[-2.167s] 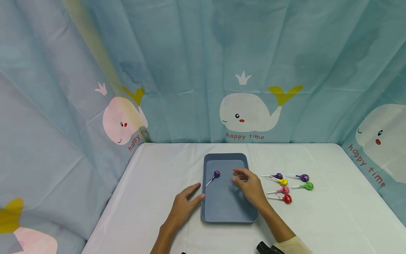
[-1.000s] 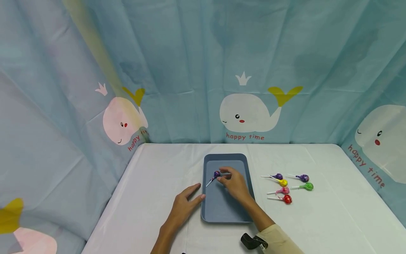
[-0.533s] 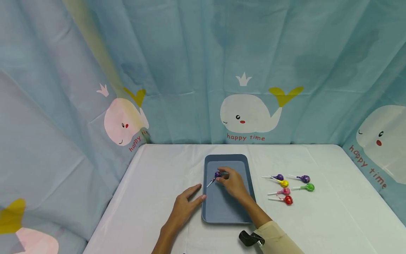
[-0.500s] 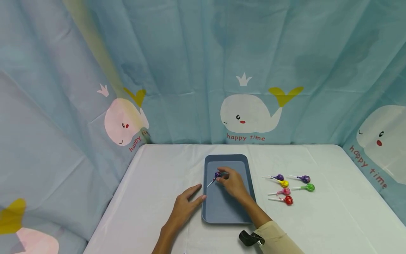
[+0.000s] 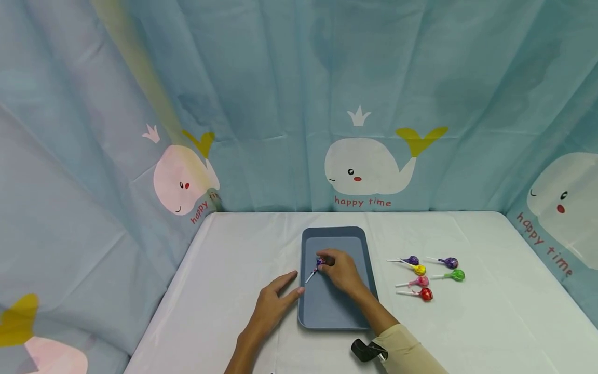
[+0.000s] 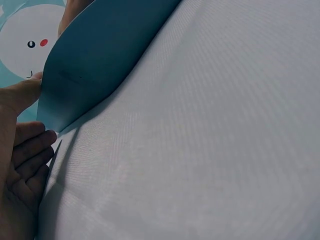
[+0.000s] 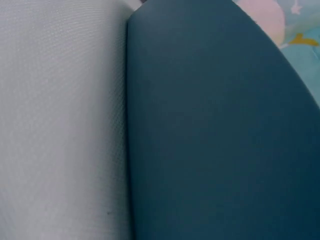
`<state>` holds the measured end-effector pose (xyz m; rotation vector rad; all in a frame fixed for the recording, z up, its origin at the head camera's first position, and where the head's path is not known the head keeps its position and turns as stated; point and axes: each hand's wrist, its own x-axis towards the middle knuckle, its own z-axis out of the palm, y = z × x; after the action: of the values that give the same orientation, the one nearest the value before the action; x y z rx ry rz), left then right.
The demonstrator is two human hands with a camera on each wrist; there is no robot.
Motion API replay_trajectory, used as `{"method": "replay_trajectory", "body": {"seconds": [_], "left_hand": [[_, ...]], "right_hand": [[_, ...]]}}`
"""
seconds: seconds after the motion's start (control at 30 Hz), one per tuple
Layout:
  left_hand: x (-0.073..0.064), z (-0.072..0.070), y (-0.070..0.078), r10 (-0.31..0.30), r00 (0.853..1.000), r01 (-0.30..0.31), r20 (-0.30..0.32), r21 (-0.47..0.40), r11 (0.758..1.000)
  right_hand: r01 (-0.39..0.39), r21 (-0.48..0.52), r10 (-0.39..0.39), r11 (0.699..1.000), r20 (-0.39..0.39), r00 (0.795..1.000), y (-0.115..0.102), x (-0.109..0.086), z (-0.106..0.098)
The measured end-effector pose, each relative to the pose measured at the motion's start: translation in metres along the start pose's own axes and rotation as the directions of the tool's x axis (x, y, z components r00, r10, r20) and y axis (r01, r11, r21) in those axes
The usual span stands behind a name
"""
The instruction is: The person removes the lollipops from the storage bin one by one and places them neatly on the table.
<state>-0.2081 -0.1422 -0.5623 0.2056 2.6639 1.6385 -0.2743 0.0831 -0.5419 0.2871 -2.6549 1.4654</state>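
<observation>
A blue-grey tray (image 5: pixel 327 311) lies on the white table, its long sides running away from me. My right hand (image 5: pixel 344 272) reaches over it and pinches a purple lollipop (image 5: pixel 320 263) by its wrapped head, partly covered by the fingers. The lollipop's white stick points toward the tray's left near side. At the tray's left rim is my left hand (image 5: pixel 273 307), fingers extended and thumb on the edge. The left wrist view shows that hand (image 6: pixel 25 170) beside the tray's outer wall (image 6: pixel 95 60). The right wrist view holds only the tray wall (image 7: pixel 215 125) and cloth.
Right of the tray lie several more lollipops: two purple ones (image 5: pixel 411 261) (image 5: pixel 450 263), a yellow one (image 5: pixel 419 269), a green one (image 5: pixel 458 275), a pink one (image 5: pixel 421 281) and a red one (image 5: pixel 425 294). A whale-print curtain (image 5: pixel 280 156) stands behind the table.
My right hand has moved left across the tray to the lollipop and gripped it. The lollipop has shifted slightly toward me. My left hand has stayed at the rim.
</observation>
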Motion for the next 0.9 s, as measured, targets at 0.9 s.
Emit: {"method": "replay_trajectory", "body": {"seconds": [0.9], "left_hand": [[-0.001, 0.000, 0.000, 0.003, 1.000, -0.003, 0.005, 0.007, 1.000]], "right_hand": [[-0.061, 0.054, 0.064, 0.997, -0.059, 0.996, -0.005, -0.020, -0.015]]}}
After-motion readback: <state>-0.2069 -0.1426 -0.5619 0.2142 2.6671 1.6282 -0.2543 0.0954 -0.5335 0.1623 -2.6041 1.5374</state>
